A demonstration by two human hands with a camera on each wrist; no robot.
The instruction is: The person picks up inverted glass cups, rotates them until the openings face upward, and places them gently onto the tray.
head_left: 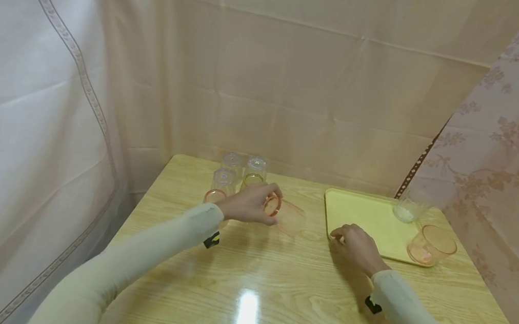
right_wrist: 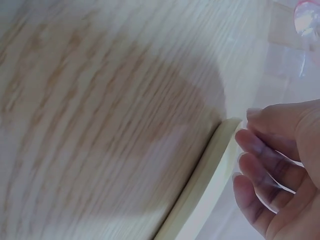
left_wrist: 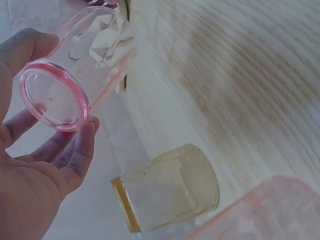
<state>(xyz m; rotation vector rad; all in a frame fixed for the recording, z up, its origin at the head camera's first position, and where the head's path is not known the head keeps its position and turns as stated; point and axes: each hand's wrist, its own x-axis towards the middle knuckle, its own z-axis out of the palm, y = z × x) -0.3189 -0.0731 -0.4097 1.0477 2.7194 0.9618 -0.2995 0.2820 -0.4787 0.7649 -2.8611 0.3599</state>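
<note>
My left hand (head_left: 248, 203) grips a clear pink-orange tumbler (head_left: 291, 219) near its thick base, thumb on one side and fingers on the other. The tumbler lies tilted over on its side in the air, its mouth pointing right. In the left wrist view, a yellow-tinted tumbler (left_wrist: 167, 187) stands beyond the hand, beside another pink tumbler (left_wrist: 270, 210). My right hand (head_left: 357, 246) hovers by the near left corner of a yellow tray (head_left: 361, 212). Its fingers are loosely bent and hold nothing; whether they touch the rim I cannot tell.
Behind the left hand, upside-down clear tumblers (head_left: 224, 177) stand grouped with the yellow and pink ones. An orange tumbler (head_left: 433, 245) and a clear glass (head_left: 407, 212) are tilted at the tray's right side. Hanging cloth (head_left: 294, 82) borders the wooden table (head_left: 304, 289).
</note>
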